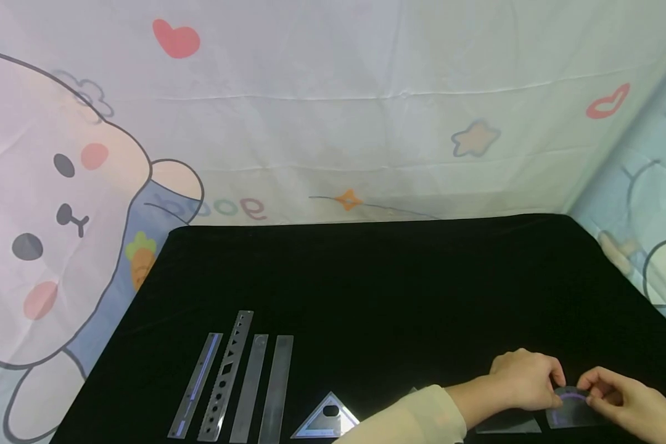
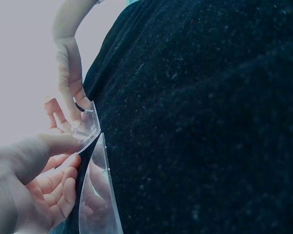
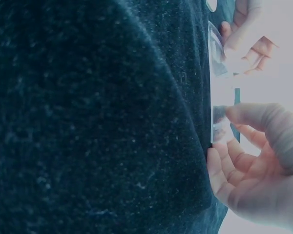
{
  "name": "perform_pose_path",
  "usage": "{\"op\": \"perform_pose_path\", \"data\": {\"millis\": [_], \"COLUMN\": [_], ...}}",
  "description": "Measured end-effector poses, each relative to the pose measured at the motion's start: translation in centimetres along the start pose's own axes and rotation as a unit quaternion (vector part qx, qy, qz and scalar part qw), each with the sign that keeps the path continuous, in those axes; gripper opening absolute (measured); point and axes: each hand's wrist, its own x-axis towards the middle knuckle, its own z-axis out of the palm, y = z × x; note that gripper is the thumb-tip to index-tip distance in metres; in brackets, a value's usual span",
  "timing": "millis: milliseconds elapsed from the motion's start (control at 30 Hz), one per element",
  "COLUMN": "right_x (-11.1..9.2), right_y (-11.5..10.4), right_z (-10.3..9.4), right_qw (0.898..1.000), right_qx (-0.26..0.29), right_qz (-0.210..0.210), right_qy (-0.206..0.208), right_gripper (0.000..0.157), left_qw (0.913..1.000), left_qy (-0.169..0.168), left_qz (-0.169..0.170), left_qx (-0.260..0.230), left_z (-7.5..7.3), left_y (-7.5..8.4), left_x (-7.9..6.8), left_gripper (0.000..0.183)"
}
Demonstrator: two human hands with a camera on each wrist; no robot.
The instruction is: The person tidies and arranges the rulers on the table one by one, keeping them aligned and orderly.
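Both hands are at a clear protractor (image 1: 576,414) with a curved top, low on the right of the head view. My left hand (image 1: 524,379) pinches its left side between thumb and fingers. The right hand (image 1: 635,401) pinches the right side the same way. In the left wrist view the protractor (image 2: 89,124) spans the gap between the two hands, and in the right wrist view its thin edge (image 3: 211,92) faces the black cloth. Just left of it, partly behind my left forearm, lies a clear flat set square (image 1: 509,423).
Further left, a clear triangle with a hole (image 1: 311,427) lies on the black cloth (image 1: 377,283). Beyond it, several straight rulers (image 1: 276,388) lie side by side, including a stencil ruler (image 1: 226,376) with cut-out shapes. A printed curtain (image 1: 322,123) hangs behind the table.
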Motion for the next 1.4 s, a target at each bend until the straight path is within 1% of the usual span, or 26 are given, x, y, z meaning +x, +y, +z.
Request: {"op": "perform_pose_path", "data": {"millis": [100, 300, 367, 500, 633, 800, 900, 1033, 1167, 1300, 1400], "right_x": [0.0, -0.1, -0.1, 0.1, 0.1, 0.0, 0.1, 0.2, 0.3, 0.4, 0.5], "right_y": [0.1, 0.5, 0.6, 0.4, 0.2, 0.6, 1.1, 1.6, 1.8, 1.7, 1.6], "right_z": [0.0, -0.1, -0.1, 0.0, 0.1, 0.0, 0.0, 0.0, -0.1, -0.2, -0.1], "right_qw": [1.0, 0.998, 0.999, 0.999, 0.999, 0.998, 0.997, 0.995, 0.993, 0.993, 0.995], "right_qx": [-0.011, -0.036, -0.035, -0.033, -0.033, -0.033, -0.03, -0.026, -0.028, -0.036, -0.037], "right_qz": [-0.009, -0.04, -0.04, -0.024, -0.018, -0.049, -0.076, -0.097, -0.109, -0.107, -0.096], "right_qy": [0.002, 0.011, 0.008, 0.001, -0.002, -0.002, -0.005, -0.014, -0.022, -0.019, -0.017], "right_gripper": [0.018, 0.017, 0.017, 0.017, 0.017, 0.016, 0.017, 0.017, 0.02, 0.024, 0.025], "left_qw": [1.0, 0.9997, 0.9995, 0.9991, 0.9989, 0.9986, 0.9984, 0.9985, 0.9981, 0.9977, 0.9977], "left_qy": [0.001, 0.005, 0.008, 0.011, 0.007, 0.0, -0.001, -0.005, -0.004, -0.003, -0.003], "left_qz": [-0.003, -0.004, -0.004, -0.009, -0.009, -0.001, 0.0, 0.002, 0.006, 0.013, 0.017], "left_qx": [0.008, 0.024, 0.029, 0.04, 0.045, 0.054, 0.057, 0.055, 0.061, 0.066, 0.065], "left_z": [0.1, 0.2, 0.2, 0.4, 0.5, 0.5, 0.5, 0.6, 0.6, 0.5, 0.5], "left_y": [0.1, 0.2, 0.2, 0.3, 0.2, 0.2, 0.1, 0.1, 0.1, 0.0, 0.0], "left_x": [0.1, 0.2, 0.3, 0.3, 0.3, 0.4, 0.4, 0.5, 0.5, 0.5, 0.5], "left_gripper": [0.021, 0.02, 0.02, 0.019, 0.019, 0.018, 0.017, 0.018, 0.018, 0.019, 0.02]}}
